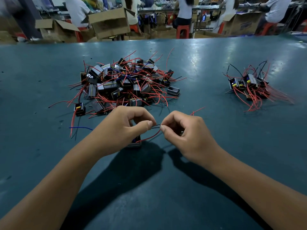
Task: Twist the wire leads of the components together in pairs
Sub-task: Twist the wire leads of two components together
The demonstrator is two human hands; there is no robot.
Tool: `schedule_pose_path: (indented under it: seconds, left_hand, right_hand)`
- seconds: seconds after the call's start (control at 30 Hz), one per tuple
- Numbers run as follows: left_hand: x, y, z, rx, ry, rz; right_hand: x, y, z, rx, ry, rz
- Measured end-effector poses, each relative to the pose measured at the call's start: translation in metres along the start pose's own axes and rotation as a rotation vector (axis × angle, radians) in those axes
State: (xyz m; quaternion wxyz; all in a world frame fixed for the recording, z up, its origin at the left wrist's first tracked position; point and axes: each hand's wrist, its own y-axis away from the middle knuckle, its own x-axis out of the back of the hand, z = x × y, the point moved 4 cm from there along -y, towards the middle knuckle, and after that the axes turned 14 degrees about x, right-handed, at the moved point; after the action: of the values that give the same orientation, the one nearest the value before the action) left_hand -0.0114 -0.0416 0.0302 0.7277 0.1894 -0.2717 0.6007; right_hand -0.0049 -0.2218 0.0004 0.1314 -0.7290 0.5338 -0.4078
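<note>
My left hand (pixel 123 127) and my right hand (pixel 186 135) meet just above the green table (pixel 166 188), each pinching the ends of thin wire leads (pixel 155 126) between thumb and forefinger. A red lead (pixel 149 137) curves down from the pinch to a small black component (pixel 135 143), which sits on the table mostly hidden under my left hand. A second red lead (pixel 197 110) sticks out behind my right hand. What my right palm hides, I cannot tell.
A big heap of black components with red leads (pixel 126 82) lies beyond my hands. A smaller bunch (pixel 250 86) sits far right. One loose component (pixel 79 109) and a blue wire (pixel 81 128) lie left. Cardboard boxes and seated people fill the background.
</note>
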Motion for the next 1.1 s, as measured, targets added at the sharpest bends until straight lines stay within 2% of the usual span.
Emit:
schedule_pose_path:
  seconds: [0.13,0.47,0.8,0.97,1.1]
  left_hand:
    - [-0.004,0.002,0.002,-0.067,-0.076,-0.01]
    - [-0.003,0.0,0.008,-0.423,-0.243,0.183]
    - [-0.004,0.002,0.015,-0.597,-0.466,0.269]
    - [-0.006,0.002,0.015,-0.516,-0.378,0.207]
    - [-0.01,0.001,0.013,-0.324,-0.129,0.11]
  right_hand:
    - [0.001,0.001,0.002,-0.02,-0.01,0.016]
    - [0.001,0.001,0.0,0.004,-0.08,-0.024]
    - [0.001,-0.001,-0.004,0.072,-0.06,-0.065]
    - [0.002,-0.001,-0.008,0.113,-0.014,-0.086]
    - [0.004,-0.002,-0.011,0.153,0.066,-0.04]
